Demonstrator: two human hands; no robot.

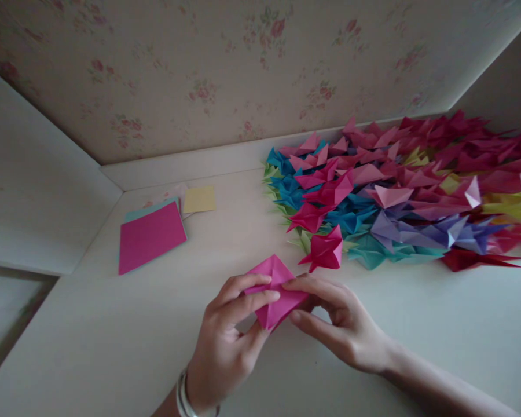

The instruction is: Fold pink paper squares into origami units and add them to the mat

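Observation:
A pink folded sheet of origami paper (282, 272), creased into a diamond shape, is held between both hands just above the white table. My left hand (232, 324) grips its left side, two fingers lying over the front face and the thumb at the lower corner. On the other side, my right hand (338, 321) pinches the right edge, with the index fingertip on the face and the thumb near the lower right edge. Part of the paper's right side is hidden by the fingers. Just beyond the right hand lies a finished-looking pink origami piece (326, 249).
A large pile of folded paper pieces (391, 197) in pink, blue, purple, green and yellow covers the back right. Toward the left lie a stack of magenta square paper (151, 237) and a small yellow paper (200, 199). Floral wallpaper (260, 69) rises behind the table (113, 341).

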